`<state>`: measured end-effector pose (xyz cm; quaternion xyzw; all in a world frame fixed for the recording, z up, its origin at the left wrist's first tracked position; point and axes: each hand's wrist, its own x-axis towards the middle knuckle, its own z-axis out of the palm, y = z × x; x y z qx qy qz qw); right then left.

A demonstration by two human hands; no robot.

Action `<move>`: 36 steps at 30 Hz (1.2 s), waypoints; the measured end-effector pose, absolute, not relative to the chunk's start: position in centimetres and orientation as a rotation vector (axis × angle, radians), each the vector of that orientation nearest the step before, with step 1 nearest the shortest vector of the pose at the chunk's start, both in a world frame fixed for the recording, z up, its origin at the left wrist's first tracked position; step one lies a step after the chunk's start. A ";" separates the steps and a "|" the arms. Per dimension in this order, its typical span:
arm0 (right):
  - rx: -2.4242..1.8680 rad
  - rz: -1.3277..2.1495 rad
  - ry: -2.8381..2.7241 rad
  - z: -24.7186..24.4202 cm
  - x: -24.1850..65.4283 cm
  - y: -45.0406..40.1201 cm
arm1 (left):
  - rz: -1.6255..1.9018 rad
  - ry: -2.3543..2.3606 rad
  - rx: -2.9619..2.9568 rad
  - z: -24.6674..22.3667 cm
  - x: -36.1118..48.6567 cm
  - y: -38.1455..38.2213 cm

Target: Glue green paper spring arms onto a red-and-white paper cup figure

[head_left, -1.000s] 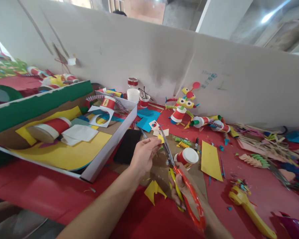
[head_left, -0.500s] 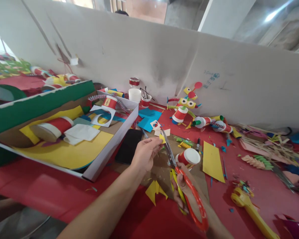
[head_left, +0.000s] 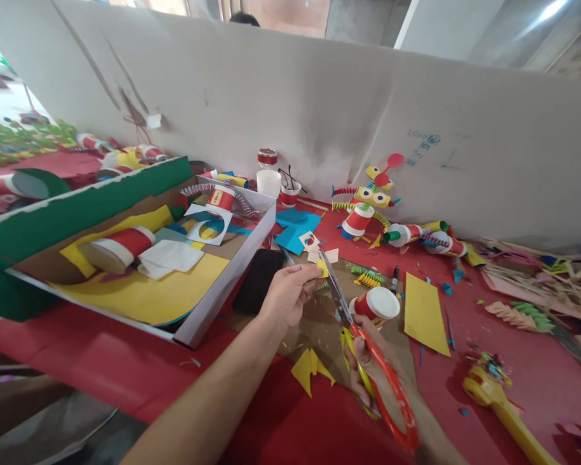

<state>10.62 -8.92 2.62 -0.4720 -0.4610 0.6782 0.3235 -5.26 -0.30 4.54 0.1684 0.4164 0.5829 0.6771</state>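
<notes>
The left hand (head_left: pixel 286 294) pinches 1 small yellow paper piece (head_left: pixel 322 267), apparently touching the red-and-yellow-handled scissors (head_left: pixel 343 309) grasped in the right hand (head_left: pixel 372 363).

A shallow white cardboard box (head_left: pixel 228 278) holds a red-and-white paper cup (head_left: pixel 130 245) on its side; a flat black phone (head_left: pixel 258 282) lies just beside the box; black-framed glasses (head_left: pixel 289 177) stand in another red-and-white paper cup (head_left: pixel 290 196) near the pale grey wall (head_left: pixel 252 97)

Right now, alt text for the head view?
A person's right grip holds scissors, blades beside a yellow scrap pinched in the left grip. On the red table, a box of paper and cups sits left, cup figures behind.
</notes>
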 end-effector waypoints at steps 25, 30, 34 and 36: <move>-1.327 1.397 -1.008 5.5 9.6 -9.7 | 1.285 1.044 0.558 4.5 -6.1 -0.1; -1.635 0.916 -1.099 5.8 15.4 -7.8 | 1.123 1.065 0.801 4.5 -5.8 -0.1; -2.281 0.335 -1.409 5.0 19.4 -6.4 | 1.068 1.060 0.864 4.0 -5.4 -0.3; -2.519 0.243 -1.497 4.4 20.0 -5.4 | 1.041 1.054 0.880 3.7 -5.1 -0.4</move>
